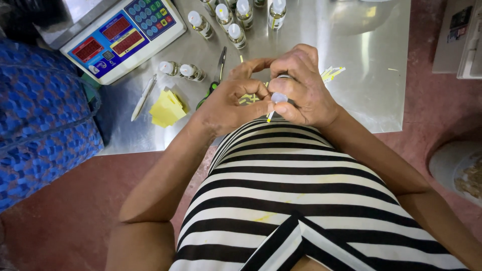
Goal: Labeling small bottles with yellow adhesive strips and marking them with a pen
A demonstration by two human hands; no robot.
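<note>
Both hands, left hand point(232, 100) and right hand point(301, 90), pinch one small bottle point(279, 97); capped bottles point(236, 20) stand far, contents unclear

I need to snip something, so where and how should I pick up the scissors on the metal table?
Take the scissors by the green handles at the near end, coming from the table's front edge. The blades point away toward the bottles, so the handles lie closest, just beside the left hand. The yellow paper stack lies clear to the side.
</note>
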